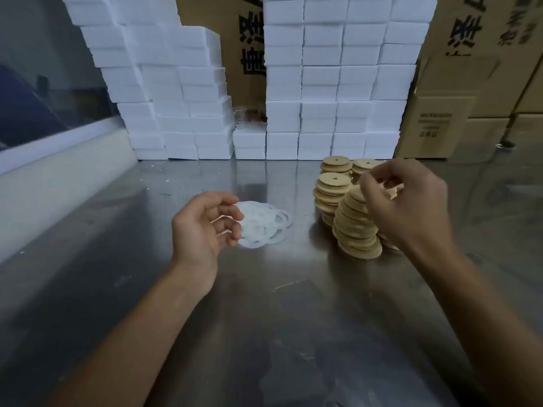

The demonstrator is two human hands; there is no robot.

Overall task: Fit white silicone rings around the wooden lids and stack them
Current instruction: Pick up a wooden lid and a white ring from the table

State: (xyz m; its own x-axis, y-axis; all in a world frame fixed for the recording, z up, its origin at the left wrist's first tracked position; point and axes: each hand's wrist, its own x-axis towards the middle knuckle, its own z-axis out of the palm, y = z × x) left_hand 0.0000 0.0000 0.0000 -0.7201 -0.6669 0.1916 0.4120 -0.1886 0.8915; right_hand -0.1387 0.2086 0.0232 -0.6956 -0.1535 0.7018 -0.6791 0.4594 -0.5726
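Observation:
A loose pile of white silicone rings lies on the steel table, a little left of centre. My left hand hovers at the pile's left edge with its fingers curled; whether it pinches a ring is hidden by the fingers. Several stacks of round wooden lids stand to the right, the nearest stack leaning. My right hand is over that stack's top and pinches a wooden lid between thumb and fingers.
A wall of stacked white boxes runs along the back of the table. Brown cardboard cartons stand at the back right. A white ledge borders the table on the left.

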